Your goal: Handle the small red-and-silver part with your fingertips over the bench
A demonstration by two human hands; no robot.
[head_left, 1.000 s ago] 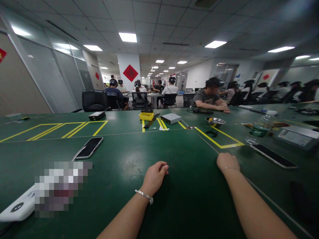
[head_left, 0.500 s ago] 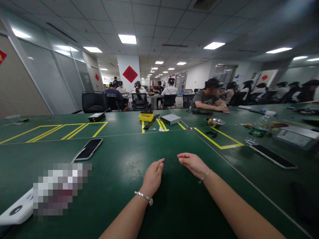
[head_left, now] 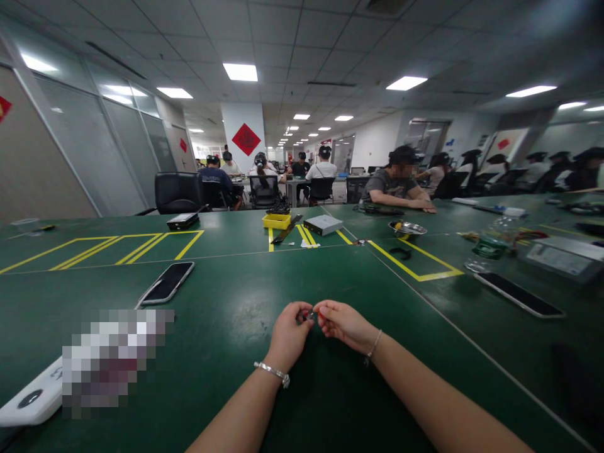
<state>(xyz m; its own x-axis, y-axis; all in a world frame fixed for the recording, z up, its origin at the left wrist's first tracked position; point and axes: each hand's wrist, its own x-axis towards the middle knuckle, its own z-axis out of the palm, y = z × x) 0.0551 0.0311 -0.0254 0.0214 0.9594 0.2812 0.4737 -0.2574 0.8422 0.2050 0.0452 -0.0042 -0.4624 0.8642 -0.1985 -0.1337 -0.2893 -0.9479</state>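
Above the green table, my left hand has its fingers curled round something small, partly reddish and shiny, that I cannot make out. My right hand is pinched, with a small orange-red spot showing at its fingertips. The fingertips of both hands almost meet. What the right hand holds is too small to name.
A phone and a white device lie at the left. Farther off are a yellow tray, a grey metal box and a steel bowl. At the right are a bottle, another phone and a seated person.
My right hand has moved left and slightly down, up to my left hand. The left fingers have curled in more, and small reddish bits now show between the fingertips.
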